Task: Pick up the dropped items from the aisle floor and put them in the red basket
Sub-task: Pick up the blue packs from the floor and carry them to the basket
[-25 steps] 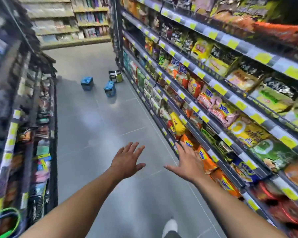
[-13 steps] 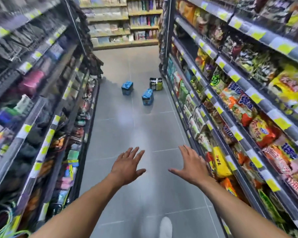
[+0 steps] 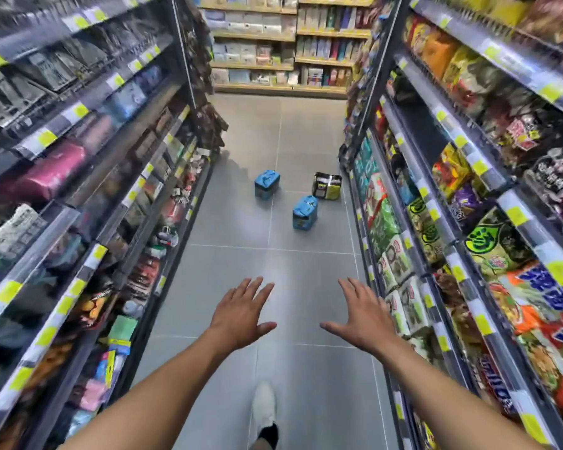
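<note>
Grey tile (image 3: 306, 368), shoe (image 3: 264, 404) forward. Left hand (image 3: 238, 315), right hand (image 3: 363, 316) spread wide, both empty. Well ahead on floor: near blue pack (image 3: 304, 212), then far blue pack (image 3: 266, 184), yellow pack (image 3: 326, 186) by right shelf (image 3: 384, 232). Risks: stride kicks a pack; red basket out of view.

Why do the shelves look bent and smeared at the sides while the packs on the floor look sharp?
Head view: the wide lens bows both shelf rows; the left shelves smear with motion blur; the centre is crisp, so the near blue pack and black pack read clearly; a pale sheen lies on the floor.
</note>
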The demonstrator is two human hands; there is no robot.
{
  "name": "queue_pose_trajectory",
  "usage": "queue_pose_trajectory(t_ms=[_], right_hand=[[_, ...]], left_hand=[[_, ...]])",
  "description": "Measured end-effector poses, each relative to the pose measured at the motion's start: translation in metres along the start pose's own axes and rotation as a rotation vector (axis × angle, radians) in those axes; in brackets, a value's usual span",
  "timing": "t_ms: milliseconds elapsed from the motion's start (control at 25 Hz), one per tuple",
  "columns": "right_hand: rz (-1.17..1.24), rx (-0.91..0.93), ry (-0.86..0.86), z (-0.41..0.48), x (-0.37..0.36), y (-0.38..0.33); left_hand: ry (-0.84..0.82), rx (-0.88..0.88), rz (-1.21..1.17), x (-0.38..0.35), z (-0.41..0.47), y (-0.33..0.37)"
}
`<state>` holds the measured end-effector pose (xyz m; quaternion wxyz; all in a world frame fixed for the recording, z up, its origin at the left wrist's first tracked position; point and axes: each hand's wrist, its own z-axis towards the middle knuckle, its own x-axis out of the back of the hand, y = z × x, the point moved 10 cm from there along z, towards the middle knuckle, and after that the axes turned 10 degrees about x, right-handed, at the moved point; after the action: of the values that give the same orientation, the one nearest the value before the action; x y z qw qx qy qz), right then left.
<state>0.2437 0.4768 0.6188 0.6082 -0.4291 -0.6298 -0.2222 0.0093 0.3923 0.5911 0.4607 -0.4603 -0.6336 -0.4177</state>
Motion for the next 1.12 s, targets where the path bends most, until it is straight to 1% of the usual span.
queue_pose_trajectory(t_ms=[160,280,440,600,720,880,1000,1120], right_hand=[[0.006,-0.055,0.006,0.11,0.028,0.033],[-0.023,-0.078,-0.005,0.174,0.053,0.058],[-0.054,-0.107,-0.029,0.256,0.071,0.099],[-0.047,-0.112,-0.054,0.351,0.083,0.153],[-0.035,-0.097,-0.049,0.421,0.097,0.191],[0.004,-0.087,-0.101,0.53,0.117,0.239],[-0.003,-0.058,-0.116,0.59,0.132,0.254],[-0.01,-0.019,-0.143,0.658,0.141,0.267]], left_hand=[[-0.039,-0.056,0.043,0.03,0.115,-0.009],[-0.039,-0.094,0.094,0.052,0.19,-0.01],[-0.024,-0.15,0.135,0.075,0.292,0.003],[-0.039,-0.152,0.159,0.087,0.405,0.018],[-0.064,-0.108,0.128,0.097,0.478,0.025],[-0.123,0.031,0.026,0.111,0.576,0.021],[-0.169,0.164,-0.148,0.119,0.63,0.011],[-0.193,0.196,-0.197,0.119,0.689,0.005]])
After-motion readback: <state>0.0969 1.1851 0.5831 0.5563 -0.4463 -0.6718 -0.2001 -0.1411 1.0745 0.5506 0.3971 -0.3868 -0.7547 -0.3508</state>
